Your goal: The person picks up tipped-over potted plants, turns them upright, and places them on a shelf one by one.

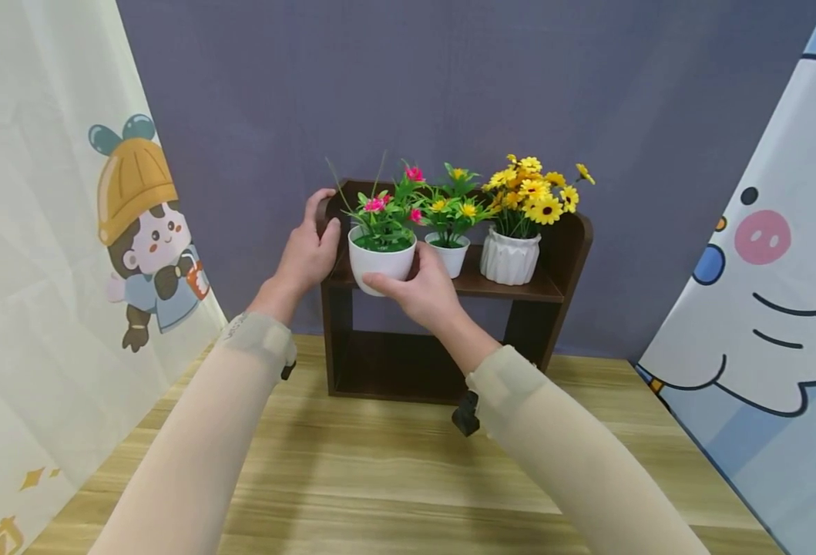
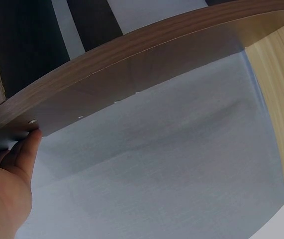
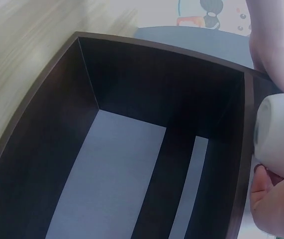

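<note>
A dark brown wooden shelf [image 1: 563, 266] stands against the back curtain. My left hand [image 1: 310, 250] grips the upper front of its left side panel [image 2: 107, 74], thumb on the inner side. With thumb and fingers, my right hand [image 1: 424, 289] holds a white flowerpot [image 1: 383, 262] with pink flowers at the front left of the upper board; whether its base touches the board cannot be told. Right beside it, a smaller white pot [image 1: 453, 260] with yellow flowers stands on that board. In the right wrist view, the held pot [image 3: 281, 132] shows only in part.
A fluted white pot [image 1: 510, 258] of yellow daisies stands at the upper board's right end. Below is the lower compartment [image 1: 408, 362]. The shelf rests on a wood-grain table [image 1: 380, 462], with printed curtains [image 1: 40, 254] at both sides.
</note>
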Tool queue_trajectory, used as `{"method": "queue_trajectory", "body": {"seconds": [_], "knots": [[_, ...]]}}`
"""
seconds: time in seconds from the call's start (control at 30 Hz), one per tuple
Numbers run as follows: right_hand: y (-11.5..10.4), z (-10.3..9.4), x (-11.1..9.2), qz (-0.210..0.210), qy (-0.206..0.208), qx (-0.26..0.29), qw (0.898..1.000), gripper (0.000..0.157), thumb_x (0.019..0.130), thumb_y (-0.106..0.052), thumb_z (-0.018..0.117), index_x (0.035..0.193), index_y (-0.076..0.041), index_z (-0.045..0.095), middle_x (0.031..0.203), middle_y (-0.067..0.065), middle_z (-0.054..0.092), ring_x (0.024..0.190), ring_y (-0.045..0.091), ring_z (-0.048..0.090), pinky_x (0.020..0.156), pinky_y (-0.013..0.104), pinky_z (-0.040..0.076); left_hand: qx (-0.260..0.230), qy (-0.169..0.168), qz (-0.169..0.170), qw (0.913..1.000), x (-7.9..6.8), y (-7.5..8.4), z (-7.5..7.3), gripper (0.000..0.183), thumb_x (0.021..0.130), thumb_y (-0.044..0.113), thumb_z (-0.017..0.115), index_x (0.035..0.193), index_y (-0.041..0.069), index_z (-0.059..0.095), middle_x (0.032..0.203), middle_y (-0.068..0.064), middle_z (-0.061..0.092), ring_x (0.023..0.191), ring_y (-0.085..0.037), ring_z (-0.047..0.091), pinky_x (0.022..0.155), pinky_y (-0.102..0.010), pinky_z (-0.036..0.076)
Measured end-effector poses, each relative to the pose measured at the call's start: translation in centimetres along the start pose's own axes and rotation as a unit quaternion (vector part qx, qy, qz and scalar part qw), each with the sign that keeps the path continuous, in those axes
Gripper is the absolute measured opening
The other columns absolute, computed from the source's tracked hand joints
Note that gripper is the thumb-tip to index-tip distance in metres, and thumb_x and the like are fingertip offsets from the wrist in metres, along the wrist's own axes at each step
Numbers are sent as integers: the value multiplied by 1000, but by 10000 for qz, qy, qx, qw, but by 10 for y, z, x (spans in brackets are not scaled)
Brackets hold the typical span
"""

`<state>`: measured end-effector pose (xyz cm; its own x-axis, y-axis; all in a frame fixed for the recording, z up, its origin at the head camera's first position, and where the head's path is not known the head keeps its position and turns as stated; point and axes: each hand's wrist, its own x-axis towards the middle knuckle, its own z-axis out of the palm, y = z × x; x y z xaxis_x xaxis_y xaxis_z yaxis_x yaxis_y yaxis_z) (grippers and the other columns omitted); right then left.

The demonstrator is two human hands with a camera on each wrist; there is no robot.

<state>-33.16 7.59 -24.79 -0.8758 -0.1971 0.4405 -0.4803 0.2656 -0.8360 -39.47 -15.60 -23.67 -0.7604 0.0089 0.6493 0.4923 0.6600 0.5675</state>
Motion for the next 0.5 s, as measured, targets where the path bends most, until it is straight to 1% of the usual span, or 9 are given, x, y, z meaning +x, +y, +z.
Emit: {"method": "queue_trajectory", "body": {"seconds": [0.13,0.33,0.47,0.5], "knots": [[2,1,3,28,37,-87,10000,74,88,-36,93,146,-10,57,134,7,68,115,26,70,100,48,61,8,-25,-41,10000,0,0,1,55,114,40,42,168,38,27,103,-34,68,91,-49,64,93,-65,52],[1,4,6,56,183,-411,9990,76,87,-40,94,146,-8,58,133,8,68,113,27,69,98,49,61,10,-8,-82,10000,0,1,1,56,114,39,43,168,38,28,112,-35,70,97,-51,66,95,-66,52],[0,7,9,158,294,-685,9971,81,86,-45,94,148,-8,56,135,9,67,113,28,68,98,49,60,33,7,-89,10000,0,1,0,55,114,40,42,167,38,28,108,-35,70,95,-51,66,93,-65,52],[-1,8,10,192,324,-737,9966,82,86,-46,93,148,-8,56,135,9,67,113,28,68,98,49,60,33,11,-85,10000,0,1,0,55,114,40,42,167,38,28,110,-36,70,96,-51,66,94,-66,52]]}}
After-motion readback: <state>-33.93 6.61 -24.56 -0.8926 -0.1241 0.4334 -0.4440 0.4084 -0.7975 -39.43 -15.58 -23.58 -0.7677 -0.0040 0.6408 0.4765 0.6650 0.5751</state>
